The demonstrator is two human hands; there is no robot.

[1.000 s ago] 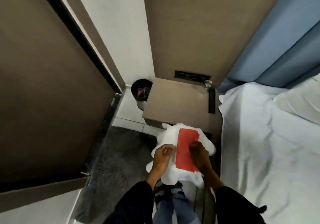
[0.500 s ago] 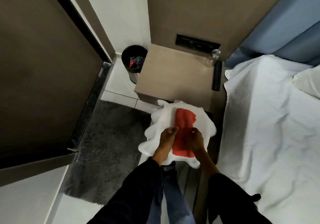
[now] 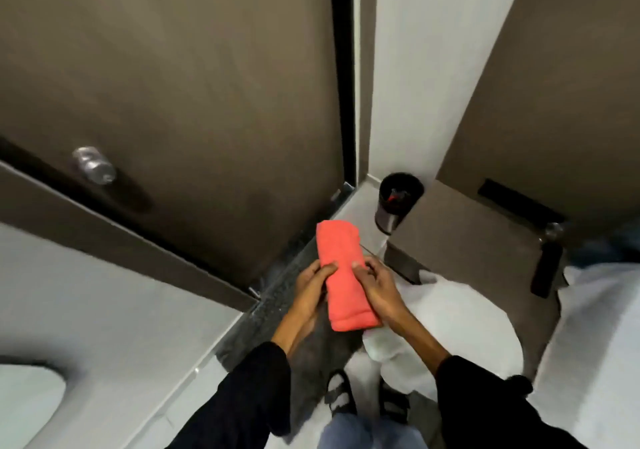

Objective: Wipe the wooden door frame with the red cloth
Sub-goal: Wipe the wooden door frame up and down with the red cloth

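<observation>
A folded red cloth (image 3: 344, 277) lies lengthwise between both hands at the centre of the view. My left hand (image 3: 310, 291) grips its left edge and my right hand (image 3: 379, 287) grips its right edge. The brown wooden door (image 3: 180, 77) fills the upper left. Its frame (image 3: 358, 67) runs upright beside a dark strip, just above and behind the cloth. A lower brown frame strip (image 3: 121, 240) slants across the left. The cloth is held in the air, apart from the door.
A black waste bin (image 3: 398, 202) stands on the floor by a brown bedside table (image 3: 474, 237). White fabric (image 3: 446, 320) lies under my right forearm. A grey mat (image 3: 270, 310) covers the floor by the door. A clear knob (image 3: 93, 166) sits at left.
The view has swung left toward the door. Both hands lifted the red cloth off the white fabric and carried it left, folded narrower.
</observation>
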